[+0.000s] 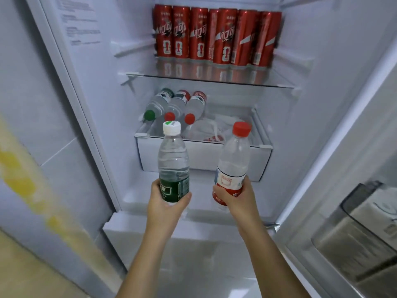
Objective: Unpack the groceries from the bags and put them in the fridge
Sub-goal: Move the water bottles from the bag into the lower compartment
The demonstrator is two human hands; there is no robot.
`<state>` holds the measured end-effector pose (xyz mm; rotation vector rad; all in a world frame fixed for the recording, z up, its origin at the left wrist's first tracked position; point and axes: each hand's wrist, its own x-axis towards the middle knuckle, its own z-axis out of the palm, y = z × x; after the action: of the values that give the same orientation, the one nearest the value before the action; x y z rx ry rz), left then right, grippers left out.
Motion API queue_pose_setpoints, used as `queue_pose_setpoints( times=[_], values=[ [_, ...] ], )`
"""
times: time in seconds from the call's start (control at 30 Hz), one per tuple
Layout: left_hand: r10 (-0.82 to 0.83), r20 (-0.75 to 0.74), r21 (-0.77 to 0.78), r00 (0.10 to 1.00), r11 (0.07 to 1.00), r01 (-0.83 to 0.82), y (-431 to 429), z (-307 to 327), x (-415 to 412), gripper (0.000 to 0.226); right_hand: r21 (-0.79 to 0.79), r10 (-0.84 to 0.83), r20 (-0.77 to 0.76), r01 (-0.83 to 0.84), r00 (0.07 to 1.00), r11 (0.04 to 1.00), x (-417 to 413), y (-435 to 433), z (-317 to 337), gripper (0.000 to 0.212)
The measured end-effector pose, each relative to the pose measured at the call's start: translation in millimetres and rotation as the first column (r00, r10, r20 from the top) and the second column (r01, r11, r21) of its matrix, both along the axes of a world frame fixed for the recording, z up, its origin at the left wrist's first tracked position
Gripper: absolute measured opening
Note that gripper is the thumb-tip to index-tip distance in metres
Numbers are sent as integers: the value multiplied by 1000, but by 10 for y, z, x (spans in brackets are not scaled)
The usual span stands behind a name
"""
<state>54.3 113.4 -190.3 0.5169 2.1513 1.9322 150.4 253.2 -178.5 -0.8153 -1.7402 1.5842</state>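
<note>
My left hand point(164, 208) grips the base of an upright water bottle with a green label and white cap point(173, 160). A second water bottle, red-labelled with a red cap point(234, 160), leans slightly in the grip of my right hand point(237, 200). Both bottles are held in front of the open fridge, just before its white drawer point(204, 157). Inside the drawer, three water bottles point(175, 108) lie on their sides at the left, caps toward me, beside a white plastic bag point(217, 127).
Several red cans point(214, 35) stand in a row on the glass shelf point(206, 79) above the drawer. The fridge door with a dark bin point(361, 233) hangs open at the right. A tiled wall point(32, 125) borders the left.
</note>
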Motion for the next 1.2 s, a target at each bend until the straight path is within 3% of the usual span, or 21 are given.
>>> queue_pose_setpoints(
  times=[0.2,0.5,0.77,0.97,1.07,1.2],
  values=[
    [-38,62,-19,997,999,39,240,-195,-492,58,-3,6,28,-5,1000,1000,-343,95,-76,46],
    [-153,28,-94,988,983,155,439,-331,-1102,62,-2,-87,62,88,994,996,-939,144,-312,48],
    [-259,14,-116,966,959,259,525,-389,-1257,62,6,-108,77,107,991,994,-1002,203,-447,47],
    [-278,14,-118,961,953,278,490,-328,-1238,68,22,-34,140,32,990,999,-939,284,-305,50],
    [-152,-152,-81,977,987,141,424,-83,-1224,71,119,-124,121,110,985,987,-865,374,3,54],
    [-52,-390,-2,919,998,56,539,416,-1306,67,363,-205,125,147,971,920,-892,501,557,55]
  ],
)
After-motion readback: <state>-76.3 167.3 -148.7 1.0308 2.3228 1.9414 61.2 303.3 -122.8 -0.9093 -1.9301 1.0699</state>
